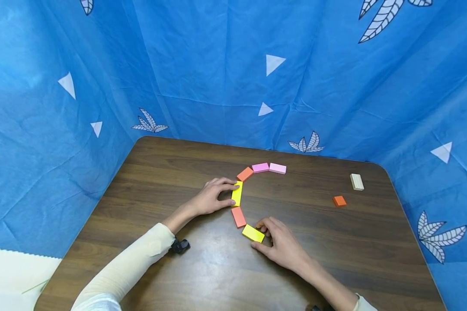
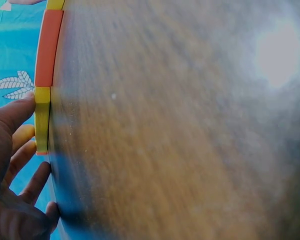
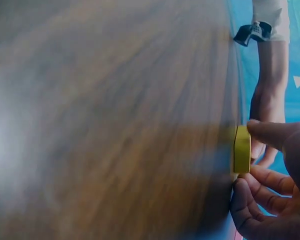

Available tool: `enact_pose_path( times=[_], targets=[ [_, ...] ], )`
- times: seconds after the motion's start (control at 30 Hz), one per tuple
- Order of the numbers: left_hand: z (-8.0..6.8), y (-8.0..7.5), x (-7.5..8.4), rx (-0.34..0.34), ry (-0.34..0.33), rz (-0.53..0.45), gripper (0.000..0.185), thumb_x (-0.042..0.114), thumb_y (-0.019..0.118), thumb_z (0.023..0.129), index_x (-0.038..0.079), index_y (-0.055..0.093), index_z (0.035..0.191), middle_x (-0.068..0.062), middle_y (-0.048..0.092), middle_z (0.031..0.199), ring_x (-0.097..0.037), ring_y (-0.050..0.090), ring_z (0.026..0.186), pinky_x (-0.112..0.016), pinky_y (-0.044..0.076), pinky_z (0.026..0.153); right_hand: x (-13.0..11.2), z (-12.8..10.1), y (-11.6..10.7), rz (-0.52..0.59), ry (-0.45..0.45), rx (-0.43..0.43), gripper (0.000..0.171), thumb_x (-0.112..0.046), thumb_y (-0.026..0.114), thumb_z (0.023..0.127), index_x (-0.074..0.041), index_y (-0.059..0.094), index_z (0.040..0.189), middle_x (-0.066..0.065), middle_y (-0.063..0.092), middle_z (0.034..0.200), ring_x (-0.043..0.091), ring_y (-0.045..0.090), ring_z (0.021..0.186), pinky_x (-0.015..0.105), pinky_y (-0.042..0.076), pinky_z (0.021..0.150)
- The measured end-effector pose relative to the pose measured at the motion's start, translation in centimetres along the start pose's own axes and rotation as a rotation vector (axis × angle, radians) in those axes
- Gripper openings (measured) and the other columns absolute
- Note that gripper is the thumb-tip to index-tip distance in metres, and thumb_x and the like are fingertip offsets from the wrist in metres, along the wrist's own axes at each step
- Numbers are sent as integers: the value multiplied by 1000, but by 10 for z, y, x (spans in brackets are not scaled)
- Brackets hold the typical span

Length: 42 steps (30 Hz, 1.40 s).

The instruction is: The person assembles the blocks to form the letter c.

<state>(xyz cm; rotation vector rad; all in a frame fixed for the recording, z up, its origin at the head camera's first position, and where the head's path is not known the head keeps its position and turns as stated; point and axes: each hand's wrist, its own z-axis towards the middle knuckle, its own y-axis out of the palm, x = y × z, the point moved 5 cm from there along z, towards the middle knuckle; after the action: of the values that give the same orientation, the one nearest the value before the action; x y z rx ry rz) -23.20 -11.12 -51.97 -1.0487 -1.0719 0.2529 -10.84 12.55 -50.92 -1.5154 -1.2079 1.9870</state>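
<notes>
Several flat blocks lie in a curved row on the brown table (image 1: 171, 172): two pink blocks (image 1: 277, 168), an orange one (image 1: 244, 173), a yellow block (image 1: 237, 193), an orange block (image 1: 238, 217) and a near yellow block (image 1: 253, 233). My left hand (image 1: 227, 195) pinches the middle yellow block (image 2: 42, 120) between thumb and fingers. My right hand (image 1: 261, 236) pinches the near yellow block (image 3: 242, 149) at the row's end. The left wrist view shows the orange block (image 2: 48, 47) beside the held yellow one.
A loose orange block (image 1: 339, 201) and a cream block (image 1: 356, 182) lie apart at the right of the table. Blue patterned cloth (image 1: 233, 77) hangs around the table's back and sides. A pale cloth (image 1: 11, 276) lies at the lower left.
</notes>
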Motion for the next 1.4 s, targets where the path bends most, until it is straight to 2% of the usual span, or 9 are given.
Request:
enact_pose_path(
  times=[0.1, 0.2, 0.53, 0.77, 1.0, 1.07, 1.17, 1.23, 1.4],
  targets=[
    [0, 1, 0, -2, 1, 4, 56, 39, 80, 99, 21, 66, 150, 1, 60, 158, -28, 51, 149, -63, 33, 125, 7, -1, -6, 29, 21, 3, 39, -35, 90, 90, -18, 71, 119, -8, 64, 102, 7, 59, 88, 21, 53, 77],
    [0, 1, 0, 1, 5, 1, 56, 38, 81, 98, 21, 66, 150, 1, 60, 157, -28, 52, 148, -64, 33, 125, 18, -2, -17, 19, 48, 42, 35, -35, 87, 93, -18, 72, 119, -7, 66, 102, 6, 59, 87, 21, 53, 75],
    [0, 0, 1, -5, -4, -1, 56, 37, 81, 98, 20, 66, 150, 1, 59, 158, -29, 51, 149, -64, 33, 125, 79, 4, -68, 65, 192, 192, 27, -29, 77, 101, -10, 72, 120, 5, 70, 105, 9, 62, 83, 20, 55, 70],
    [-1, 1, 1, -11, -10, -11, 57, 37, 81, 98, 20, 66, 150, 0, 59, 158, -29, 51, 149, -64, 33, 124, 115, 6, -108, 23, 232, 345, 27, -30, 75, 103, -5, 72, 115, 11, 71, 104, 10, 62, 82, 15, 50, 68],
    [1, 0, 2, -6, -8, -11, 57, 38, 81, 98, 21, 66, 151, 1, 59, 159, -28, 50, 149, -64, 32, 125, 144, 7, -141, -31, 318, 465, 32, -33, 72, 104, -4, 72, 118, 15, 72, 108, 0, 56, 82, 12, 43, 71],
    [2, 0, 2, -11, -9, -12, 57, 38, 81, 98, 21, 65, 151, 2, 59, 159, -28, 50, 150, -63, 32, 126, 152, 7, -150, -41, 338, 493, 33, -32, 71, 104, -3, 72, 119, 17, 73, 110, 7, 60, 87, 16, 43, 76],
    [2, 1, 1, -16, -12, -14, 57, 39, 80, 99, 22, 65, 151, 2, 58, 159, -27, 49, 150, -62, 32, 126, 167, 7, -162, -48, 365, 531, 33, -29, 71, 104, 0, 72, 119, 22, 72, 113, 25, 63, 95, 32, 42, 87],
    [1, 1, 1, -16, -11, -14, 57, 39, 80, 99, 22, 65, 151, 2, 58, 159, -27, 50, 150, -62, 32, 126, 178, 7, -171, -53, 390, 556, 34, -26, 70, 103, 3, 71, 120, 26, 70, 115, 37, 62, 100, 41, 39, 87],
    [0, 0, 0, -1, -8, -15, 56, 37, 81, 98, 21, 66, 150, 1, 59, 158, -28, 51, 148, -63, 33, 124, 211, 9, -190, -78, 491, 588, 39, -27, 69, 103, 6, 67, 124, 29, 66, 119, 39, 58, 102, 43, 36, 83]
  ],
)
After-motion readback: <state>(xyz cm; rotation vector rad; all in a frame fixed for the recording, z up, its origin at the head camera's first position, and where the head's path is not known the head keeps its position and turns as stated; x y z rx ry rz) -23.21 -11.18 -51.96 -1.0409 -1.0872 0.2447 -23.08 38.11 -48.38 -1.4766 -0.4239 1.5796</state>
